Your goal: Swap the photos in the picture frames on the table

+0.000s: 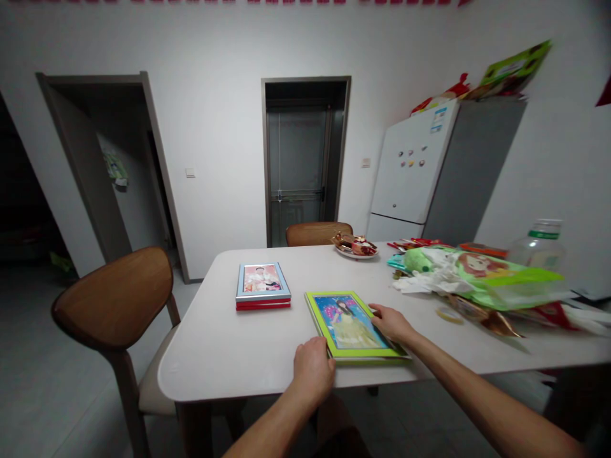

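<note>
A lime-green picture frame (353,324) with a photo of a figure in a yellow dress lies near the table's front edge. It seems to rest on at least one more frame, whose edge shows beneath. My left hand (312,369) is closed on its lower left edge, fingers curled and partly hidden. On the right edge, my right hand (392,323) grips with its fingers over the border. To the left, apart from both hands, sits a blue picture frame (262,281) on top of a red frame (263,306).
Green plastic packaging (491,280), crumpled white tissue and wrappers crowd the table's right side, with a large clear jar (537,248) behind. A plate (357,253) of wrapped items stands at the back. Wooden chairs (119,299) flank the white table (224,356); a fridge (415,159) stands beyond.
</note>
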Tool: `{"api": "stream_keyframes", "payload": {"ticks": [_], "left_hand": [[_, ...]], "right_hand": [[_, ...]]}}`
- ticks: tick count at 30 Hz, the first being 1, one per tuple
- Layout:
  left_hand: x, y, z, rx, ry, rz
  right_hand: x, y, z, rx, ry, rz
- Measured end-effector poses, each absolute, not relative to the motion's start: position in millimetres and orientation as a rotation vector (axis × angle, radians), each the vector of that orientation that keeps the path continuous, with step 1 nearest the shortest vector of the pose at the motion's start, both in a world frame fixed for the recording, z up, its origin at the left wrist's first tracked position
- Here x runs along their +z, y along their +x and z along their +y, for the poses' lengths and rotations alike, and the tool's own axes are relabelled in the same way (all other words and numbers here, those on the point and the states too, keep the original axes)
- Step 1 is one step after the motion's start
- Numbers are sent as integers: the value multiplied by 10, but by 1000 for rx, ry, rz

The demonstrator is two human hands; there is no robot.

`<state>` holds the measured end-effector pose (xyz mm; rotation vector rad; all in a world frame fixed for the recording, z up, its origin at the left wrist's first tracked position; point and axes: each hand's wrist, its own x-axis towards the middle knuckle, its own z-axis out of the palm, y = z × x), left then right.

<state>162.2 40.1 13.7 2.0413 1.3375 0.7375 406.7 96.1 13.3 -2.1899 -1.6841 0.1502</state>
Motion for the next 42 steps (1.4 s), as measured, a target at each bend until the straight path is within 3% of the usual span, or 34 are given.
{"api": "stream_keyframes", "payload": {"ticks": [4,14,20,26,30,34,38,42], "left_hand": [[94,1390,439,800,1989,1359],[6,690,869,1118,1474,1367],[-19,476,1027,1282,1036,1296],[103,499,1042,1473,778,1116],[309,594,854,1666,835,1024],[531,634,567,1712,1064,993],[602,623,302,1609,1722,1097],[468,616,111,1331,2346,1178]], "right_hand": [[206,3722,1048,-18,-2126,-1780],[385,1875,1644,-154,-1671,-2180],[384,1678,1665,-184,-1658,-2223],[375,1634,1167,-152,-1473,-2326],[435,1611,859,165,-1249,-2176],[699,1625,664,719,-985,-1809],[918,1746,471,1239,-870,-1207],[868,1930,318,1408,-806,-987]]}}
